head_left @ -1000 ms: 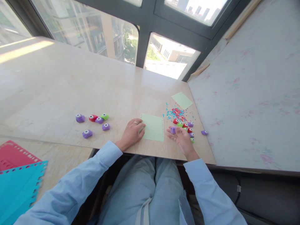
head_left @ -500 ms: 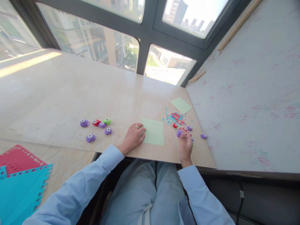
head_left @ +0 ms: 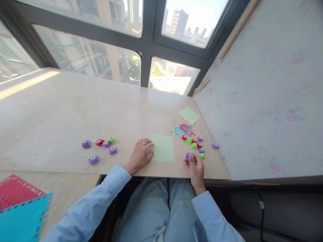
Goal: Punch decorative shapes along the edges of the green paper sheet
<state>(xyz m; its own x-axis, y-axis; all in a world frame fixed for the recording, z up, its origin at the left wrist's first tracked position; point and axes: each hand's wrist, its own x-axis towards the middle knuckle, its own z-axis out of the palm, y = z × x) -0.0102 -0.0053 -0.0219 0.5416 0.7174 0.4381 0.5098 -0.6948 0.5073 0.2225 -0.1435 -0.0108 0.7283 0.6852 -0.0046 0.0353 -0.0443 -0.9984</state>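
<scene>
Punch [head_left: 188,155], purple, sits pinched in the right hand [head_left: 195,166] beside the green sheet [head_left: 163,148], which the left hand [head_left: 140,154] presses flat; only the sheet's right edge looks punched, its other edges plain.

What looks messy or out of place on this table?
A scatter of tiny blue and red paper bits lies loose on the table by the right-hand cluster of small punches. The green sheet under the left hand has a punched right edge. The right hand holds a purple punch.
</scene>
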